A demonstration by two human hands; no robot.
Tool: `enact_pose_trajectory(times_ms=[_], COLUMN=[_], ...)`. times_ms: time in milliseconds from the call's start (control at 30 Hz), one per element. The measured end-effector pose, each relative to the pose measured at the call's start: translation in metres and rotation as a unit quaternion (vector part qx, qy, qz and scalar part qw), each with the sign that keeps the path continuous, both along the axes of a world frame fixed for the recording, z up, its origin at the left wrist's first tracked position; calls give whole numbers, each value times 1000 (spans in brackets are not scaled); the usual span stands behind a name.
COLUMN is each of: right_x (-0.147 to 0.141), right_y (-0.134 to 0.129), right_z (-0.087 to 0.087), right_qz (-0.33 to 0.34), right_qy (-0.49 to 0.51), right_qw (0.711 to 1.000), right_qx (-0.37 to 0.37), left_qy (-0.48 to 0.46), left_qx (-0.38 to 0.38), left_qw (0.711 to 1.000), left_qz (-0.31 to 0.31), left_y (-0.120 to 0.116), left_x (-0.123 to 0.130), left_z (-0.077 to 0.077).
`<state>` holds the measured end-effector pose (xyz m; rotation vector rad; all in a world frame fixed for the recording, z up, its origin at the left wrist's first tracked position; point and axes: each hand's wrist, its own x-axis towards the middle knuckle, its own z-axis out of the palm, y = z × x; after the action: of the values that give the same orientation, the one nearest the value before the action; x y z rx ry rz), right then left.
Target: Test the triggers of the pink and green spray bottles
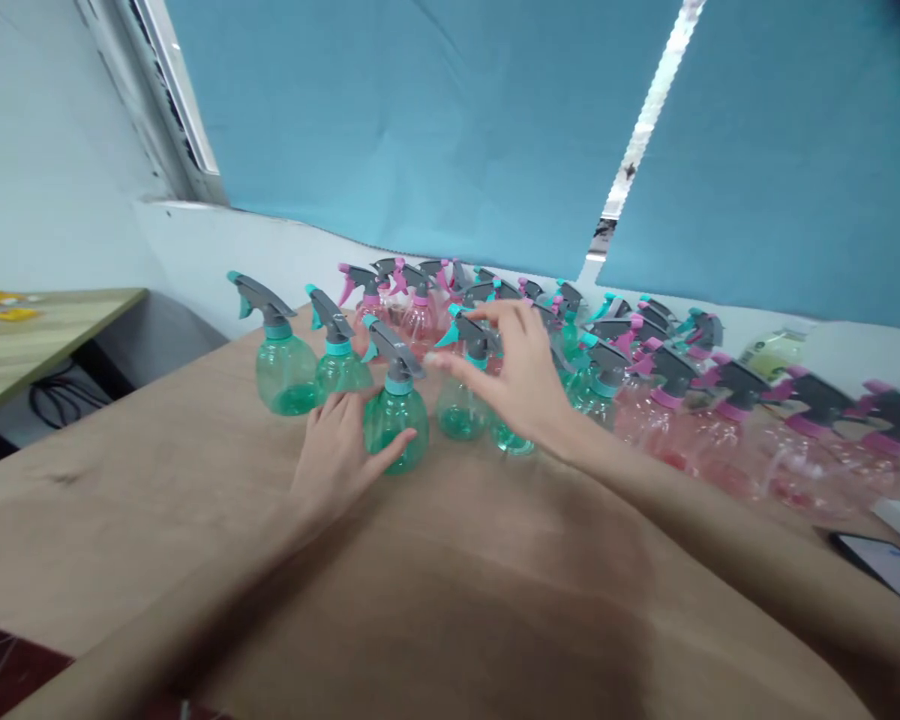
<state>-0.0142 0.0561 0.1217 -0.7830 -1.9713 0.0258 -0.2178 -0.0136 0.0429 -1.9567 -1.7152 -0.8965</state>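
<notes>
My left hand is wrapped against the left side of a green spray bottle with a grey and teal trigger head. Its thumb lies across the front of the bottle, and the fingertips are partly hidden behind it. Thumb and index finger apart in a curve, my right hand hovers at the trigger head of another green spray bottle; I see nothing gripped in it. Two more green spray bottles, a near one and an outer one, stand upright to the left.
Several pink spray bottles line the right side of the wooden table, with more pink and green ones behind. A phone lies at the right edge. Blue sheeting covers the window behind. A second table stands left.
</notes>
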Motion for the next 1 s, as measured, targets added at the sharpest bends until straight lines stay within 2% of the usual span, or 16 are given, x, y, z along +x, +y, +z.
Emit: enact_pose_trajectory(times_ms=[100, 200, 433, 633, 800, 933, 1000], right_x=[0, -5, -17, -18, -20, -20, -19], right_y=[24, 41, 55, 63, 63, 60, 56], right_z=[13, 19, 13, 7, 4, 0, 0], right_qz=[-77, -113, -174, -172, -147, -127, -121], right_qy=[-58, -134, -246, -279, -273, -256, -249], right_qw=[994, 984, 953, 944, 950, 958, 961], right_qx=[46, 29, 23, 32, 35, 32, 28], left_qy=[35, 61, 98, 101, 79, 46, 40], left_qx=[8, 2, -7, -1, 2, 32, 49], left_qw=[999, 996, 989, 990, 993, 995, 997], left_qz=[35, 71, 108, 100, 89, 82, 55], left_y=[7, 13, 30, 41, 45, 29, 15], left_x=[2, 6, 7, 7, 7, 12, 16], left_z=[8, 15, 19, 18, 17, 19, 20])
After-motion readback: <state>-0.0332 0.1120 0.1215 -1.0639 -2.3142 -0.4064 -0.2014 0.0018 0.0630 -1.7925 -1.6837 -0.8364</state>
